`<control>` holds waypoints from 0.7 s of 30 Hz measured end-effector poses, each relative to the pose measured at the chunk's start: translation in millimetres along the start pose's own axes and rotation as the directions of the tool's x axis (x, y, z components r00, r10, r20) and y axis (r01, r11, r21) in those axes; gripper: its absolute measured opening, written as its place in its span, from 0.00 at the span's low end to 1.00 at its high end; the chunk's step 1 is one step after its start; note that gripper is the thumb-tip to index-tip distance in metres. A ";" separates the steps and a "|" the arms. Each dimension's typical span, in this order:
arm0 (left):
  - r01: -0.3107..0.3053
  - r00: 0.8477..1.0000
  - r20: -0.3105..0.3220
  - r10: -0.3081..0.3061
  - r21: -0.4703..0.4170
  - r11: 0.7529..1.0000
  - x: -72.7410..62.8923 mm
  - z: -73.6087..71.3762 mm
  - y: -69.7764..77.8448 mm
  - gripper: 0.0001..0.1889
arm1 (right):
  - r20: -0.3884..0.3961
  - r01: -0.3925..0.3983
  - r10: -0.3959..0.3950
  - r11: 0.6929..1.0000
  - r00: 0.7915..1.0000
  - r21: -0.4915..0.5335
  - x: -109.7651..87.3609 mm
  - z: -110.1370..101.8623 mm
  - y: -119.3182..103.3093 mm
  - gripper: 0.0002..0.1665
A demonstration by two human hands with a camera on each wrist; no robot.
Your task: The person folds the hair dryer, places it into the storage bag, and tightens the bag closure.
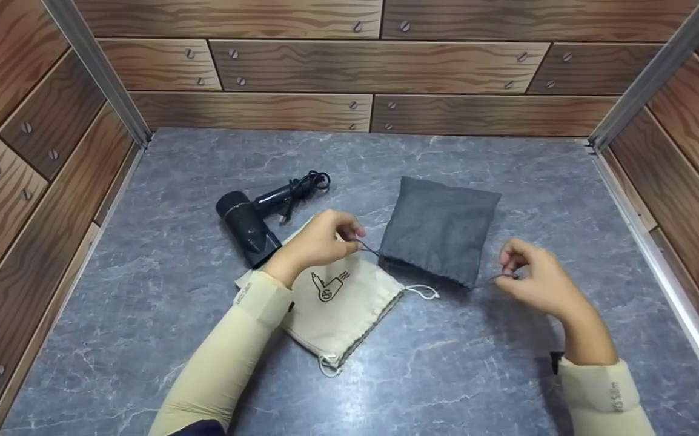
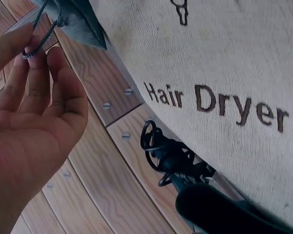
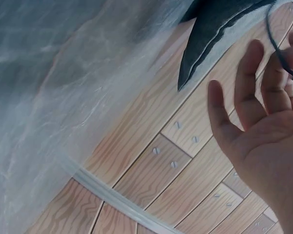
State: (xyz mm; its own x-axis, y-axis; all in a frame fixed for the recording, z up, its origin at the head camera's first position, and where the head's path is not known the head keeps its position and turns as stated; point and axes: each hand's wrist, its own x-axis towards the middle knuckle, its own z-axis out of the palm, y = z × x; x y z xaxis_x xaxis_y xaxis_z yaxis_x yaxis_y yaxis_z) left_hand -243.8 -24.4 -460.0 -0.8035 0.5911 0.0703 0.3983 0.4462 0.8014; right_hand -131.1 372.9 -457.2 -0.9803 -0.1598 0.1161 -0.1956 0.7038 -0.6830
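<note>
A dark grey drawstring pouch (image 1: 440, 227) lies on the table with its gathered mouth toward me. At its left corner my left hand (image 1: 325, 239) pinches a loop of dark drawstring (image 2: 41, 44) between thumb and fingertips. My right hand (image 1: 534, 275) pinches the other drawstring end (image 3: 281, 56) off the pouch's right corner. Beneath my left hand is a cream drawstring bag (image 1: 343, 315), printed with a hair dryer picture and, in the left wrist view, the words "Hair Dryer". My left wrist and forearm cover part of this bag.
A black hair dryer (image 1: 246, 227) with its cord (image 1: 307, 184) bundled at the handle lies behind my left hand, its nozzle close to the cream bag. White cord loops (image 1: 423, 292) stick out from the cream bag's corners. Wood-patterned walls (image 1: 374, 66) enclose the marbled grey table (image 1: 446, 375).
</note>
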 end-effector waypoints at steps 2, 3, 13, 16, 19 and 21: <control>-0.009 1.000 -0.004 0.009 -0.011 1.000 -0.4 -1.7 0.8 0.07 | -0.043 0.024 -0.023 1.000 0.999 0.016 -1.1 -3.6 1.2 0.14; -0.013 1.000 -0.008 0.013 -0.010 1.000 -1.0 -1.9 1.0 0.07 | -0.064 0.039 -0.037 0.999 0.997 0.021 -2.0 -5.1 2.2 0.15; -0.019 0.999 -0.043 0.024 0.107 0.994 -8.3 0.3 -2.0 0.04 | -0.109 0.067 -0.055 0.992 0.992 0.104 -8.3 -6.4 10.9 0.14; -0.015 0.997 -0.073 0.028 0.175 0.984 -9.1 -2.4 -3.0 0.05 | -0.134 0.086 -0.075 0.993 0.988 0.080 -10.3 -10.2 11.4 0.11; -0.006 0.992 -0.117 0.035 0.239 0.971 -10.4 -7.2 -4.2 0.05 | -0.172 0.099 -0.088 0.994 0.981 0.055 -12.9 -16.2 10.3 0.08; -0.003 0.989 -0.141 0.041 0.263 0.965 -10.8 -10.6 -5.0 0.05 | -0.199 0.095 -0.084 0.994 0.976 0.047 -15.6 -19.8 9.3 0.07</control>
State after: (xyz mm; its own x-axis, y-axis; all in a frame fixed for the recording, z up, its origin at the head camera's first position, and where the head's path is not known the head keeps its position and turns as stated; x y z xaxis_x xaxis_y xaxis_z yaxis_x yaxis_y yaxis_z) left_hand -241.8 -40.2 -458.5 -0.8407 0.5085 0.1862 0.5029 0.6059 0.6164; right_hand -118.2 395.7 -451.1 -0.9461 -0.0774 0.3145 -0.2867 0.6521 -0.7019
